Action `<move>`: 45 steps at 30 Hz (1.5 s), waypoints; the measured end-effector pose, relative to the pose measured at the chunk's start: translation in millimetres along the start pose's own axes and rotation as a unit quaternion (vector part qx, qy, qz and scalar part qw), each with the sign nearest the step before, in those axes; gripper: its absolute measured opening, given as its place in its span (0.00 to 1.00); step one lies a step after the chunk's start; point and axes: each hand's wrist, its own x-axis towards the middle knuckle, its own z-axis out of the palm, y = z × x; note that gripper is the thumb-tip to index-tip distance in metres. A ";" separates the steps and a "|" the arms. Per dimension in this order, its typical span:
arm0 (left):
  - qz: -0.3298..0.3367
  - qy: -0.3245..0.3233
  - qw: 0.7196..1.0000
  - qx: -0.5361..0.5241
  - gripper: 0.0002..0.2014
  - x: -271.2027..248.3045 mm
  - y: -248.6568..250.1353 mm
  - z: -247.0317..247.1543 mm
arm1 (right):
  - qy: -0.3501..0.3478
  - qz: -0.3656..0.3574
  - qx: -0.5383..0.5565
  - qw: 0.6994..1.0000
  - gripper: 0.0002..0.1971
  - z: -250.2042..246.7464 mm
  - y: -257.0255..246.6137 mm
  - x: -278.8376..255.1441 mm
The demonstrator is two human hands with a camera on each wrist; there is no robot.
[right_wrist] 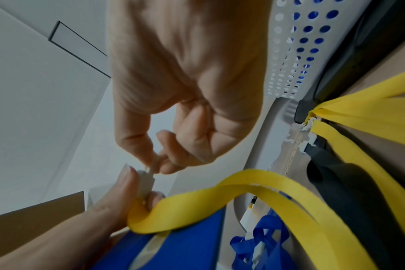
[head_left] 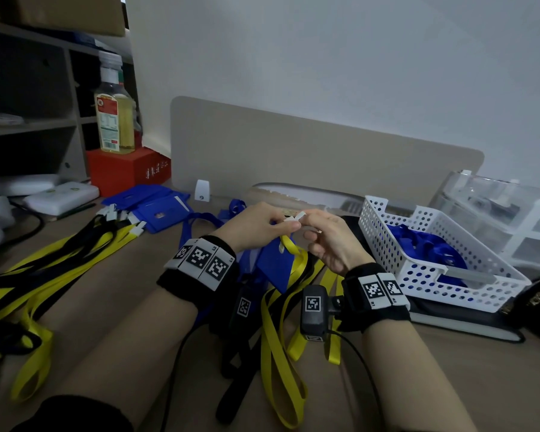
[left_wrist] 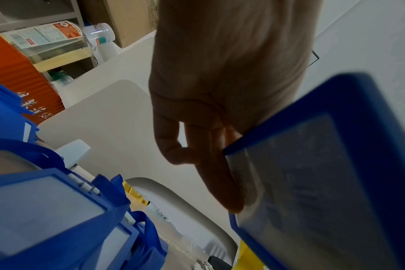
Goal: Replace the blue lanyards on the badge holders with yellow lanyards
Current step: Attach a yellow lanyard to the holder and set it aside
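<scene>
Both hands, left hand (head_left: 256, 224) and right hand (head_left: 328, 241), pinch the white clasp (right_wrist: 146, 180) at 12 o'clock; press squarely so the yellow lanyard (right_wrist: 197, 206) locks onto the blue badge holder (head_left: 276, 265).

The left hand (left_wrist: 220, 87) reaches down, fingers (left_wrist: 222, 182) behind a blue badge holder (left_wrist: 331, 173) at right; more blue badge holders (left_wrist: 46, 210) lie lower left.

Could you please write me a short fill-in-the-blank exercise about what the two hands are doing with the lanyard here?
1. The left hand and right hand both pinch a small ____ clip.
2. That clip ends a ____ lanyard.
3. Below the hands hangs a ____ badge holder.
4. The white basket holds ____ lanyards.

Missing words: white; yellow; blue; blue
</scene>
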 end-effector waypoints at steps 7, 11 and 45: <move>-0.006 -0.009 1.000 0.007 0.23 -1.3 -0.1 -0.8 | 0.018 -0.013 -0.032 0.999 0.04 -0.2 0.6 -1.2; -0.012 -0.006 1.000 -0.007 0.24 -1.5 -0.3 -0.4 | 0.027 -0.027 -0.036 0.999 0.04 2.2 -0.2 -2.5; 0.037 0.125 0.971 0.199 0.14 -12.0 22.5 -16.1 | 0.116 -0.113 -0.081 0.984 0.16 18.2 -4.6 -3.5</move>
